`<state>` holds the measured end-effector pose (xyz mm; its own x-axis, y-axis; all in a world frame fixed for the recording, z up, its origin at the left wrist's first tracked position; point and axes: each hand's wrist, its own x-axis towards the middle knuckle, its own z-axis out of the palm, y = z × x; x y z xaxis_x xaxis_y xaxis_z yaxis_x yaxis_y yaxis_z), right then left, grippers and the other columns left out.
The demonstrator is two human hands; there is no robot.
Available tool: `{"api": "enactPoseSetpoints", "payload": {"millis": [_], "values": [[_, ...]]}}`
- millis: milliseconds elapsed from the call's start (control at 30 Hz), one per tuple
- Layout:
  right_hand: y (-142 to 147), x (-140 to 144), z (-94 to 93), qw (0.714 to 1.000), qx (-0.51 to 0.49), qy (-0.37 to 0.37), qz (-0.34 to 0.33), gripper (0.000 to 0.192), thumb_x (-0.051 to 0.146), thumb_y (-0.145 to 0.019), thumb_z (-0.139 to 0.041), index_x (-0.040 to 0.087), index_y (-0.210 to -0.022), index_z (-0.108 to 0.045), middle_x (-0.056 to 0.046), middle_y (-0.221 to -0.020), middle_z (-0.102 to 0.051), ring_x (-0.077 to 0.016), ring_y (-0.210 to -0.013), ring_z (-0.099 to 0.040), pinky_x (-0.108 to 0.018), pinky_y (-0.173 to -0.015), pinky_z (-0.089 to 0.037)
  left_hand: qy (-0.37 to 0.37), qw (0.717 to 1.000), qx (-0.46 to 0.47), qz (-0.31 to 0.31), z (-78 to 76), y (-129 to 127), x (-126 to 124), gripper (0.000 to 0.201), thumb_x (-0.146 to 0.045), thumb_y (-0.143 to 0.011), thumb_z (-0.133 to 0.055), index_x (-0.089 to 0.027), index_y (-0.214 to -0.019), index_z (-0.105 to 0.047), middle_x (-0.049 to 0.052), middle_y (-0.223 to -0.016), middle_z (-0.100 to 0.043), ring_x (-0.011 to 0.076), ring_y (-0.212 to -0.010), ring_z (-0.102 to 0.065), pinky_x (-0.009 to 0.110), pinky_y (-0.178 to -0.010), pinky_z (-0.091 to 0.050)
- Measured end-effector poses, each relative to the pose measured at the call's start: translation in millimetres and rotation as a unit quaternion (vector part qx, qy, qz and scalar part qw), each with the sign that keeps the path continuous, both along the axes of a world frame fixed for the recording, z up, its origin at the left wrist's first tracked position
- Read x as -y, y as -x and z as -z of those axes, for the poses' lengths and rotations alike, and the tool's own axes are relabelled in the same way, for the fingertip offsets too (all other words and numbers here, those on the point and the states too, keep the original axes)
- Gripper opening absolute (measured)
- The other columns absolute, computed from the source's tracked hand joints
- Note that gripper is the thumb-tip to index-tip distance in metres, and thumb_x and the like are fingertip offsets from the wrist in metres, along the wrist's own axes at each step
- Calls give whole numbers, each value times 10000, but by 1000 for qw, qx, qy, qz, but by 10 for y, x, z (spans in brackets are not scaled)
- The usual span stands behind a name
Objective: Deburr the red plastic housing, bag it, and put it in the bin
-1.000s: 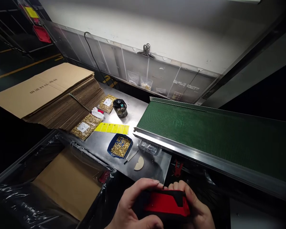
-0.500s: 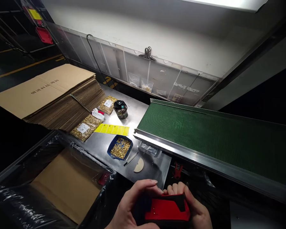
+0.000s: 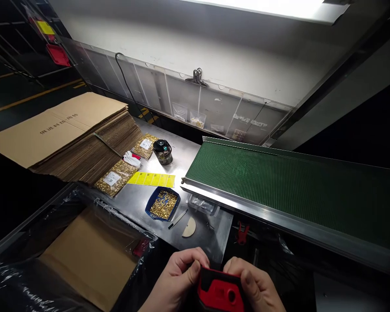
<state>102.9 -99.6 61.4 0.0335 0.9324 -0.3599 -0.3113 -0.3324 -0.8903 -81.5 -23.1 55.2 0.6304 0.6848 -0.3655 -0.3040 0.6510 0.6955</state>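
Gripping the red-and-black device (image 3: 221,294) from both sides, the left hand (image 3: 177,281) and right hand (image 3: 256,290) hold it low, clear of the desk (image 3: 211,236). Since only fingertips pinch its top edge, it could slip, probably falling into the dark gap below.

A red plastic part with black edging (image 3: 221,294) sits low in view, just in front of the steel table's (image 3: 211,236) near edge, gripped from both sides, one round hole showing.

Bare left hand (image 3: 175,281), bare right hand (image 3: 258,288)
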Motion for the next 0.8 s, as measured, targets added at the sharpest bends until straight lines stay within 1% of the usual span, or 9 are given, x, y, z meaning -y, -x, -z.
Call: {"api": "enactPoseSetpoints", "payload": {"millis": [100, 233, 300, 367, 433, 500, 567, 667, 800], "values": [[-16, 16, 35, 999, 32, 18, -16, 586, 732, -909, -534, 183, -753, -670, -36, -750, -558, -181, -693, -479, -302, -662, -349, 59, 998, 24, -7, 8, -16, 13, 352, -488, -956, -680, -167, -819, -645, 4, -805, -479, 136, -691, -395, 244, -650, -340], [2, 29, 64, 996, 69, 41, -41, 539, 677, -940, -538, 177, -764, -638, -8, -717, -506, -153, -668, -436, -277, -634, -326, -17, 997, -56, 52, -62, -13, -12, 452, -581, -935, -669, -142, -834, -643, 21, -812, -506, 160, -746, -421, 253, -692, -346], [13, 10, 50, 994, 73, 51, -66, 545, 682, -945, -536, 174, -777, -633, 3, -697, -486, -141, -652, -423, -264, -618, -319, -14, 993, -100, 63, -63, -18, -5, 451, -562, -911, -710, -132, -793, -644, -1, -742, -487, 136, -682, -394, 232, -638, -323], [10, -25, 14, 992, 63, 50, -97, 583, 725, -939, -508, 174, -824, -661, 2, -692, -504, -139, -639, -439, -256, -603, -331, 79, 993, -83, 31, -37, -41, 8, 427, -523, -881, -750, -137, -742, -633, -23, -669, -469, 121, -617, -381, 220, -589, -328], [-13, -58, -32, 990, 62, 41, -121, 632, 769, -929, -468, 187, -973, -711, -29, -770, -597, -170, -687, -525, -264, -635, -404, 240, 970, -35, -18, -1, -81, 8, 379, -475, -882, -747, -141, -732, -651, -5, -658, -544, 139, -608, -474, 237, -617, -418], [-44, -70, -66, 989, 62, 36, -132, 692, 794, -900, -493, 210, -1217, -686, -86, -1001, -690, -245, -897, -637, -317, -812, -505, 381, 922, -1, -65, 35, -128, -11, 340, -416, -936, -688, -129, -755, -689, 55, -728, -666, 189, -679, -610, 298, -735, -515], [-67, -55, -68, 987, 56, 47, -141, 833, 769, -825, -652, 236, -1454, -531, -125, -1279, -663, -308, -1175, -621, -392, -1037, -478, 446, 890, 28, -91, 73, -166, -35, 348, -383, -999, -607, -93, -853, -734, 115, -826, -741, 242, -784, -692, 351, -836, -547], [-80, -14, -16, 991, 44, 61, -110, 1012, 631, -768, -816, 262, -1582, -340, -144, -1450, -586, -318, -1338, -551, -454, -1161, -399, 428, 898, 74, -74, 127, -180, -30, 418, -409, -1039, -540, -44, -1054, -743, 158, -935, -774, 297, -934, -723, 383, -910, -547], [-153, -15, 40, 995, 8, 99, -4, 674, 575, -865, -746, 216, -1413, -588, -164, -1333, -680, -331, -1247, -630, -491, -1097, -469, 338, 940, 49, -14, 154, -99, 54, 403, -408, -1046, -527, -81, -1167, -728, 152, -1081, -773, 300, -1000, -721, 416, -952, -537]]}}
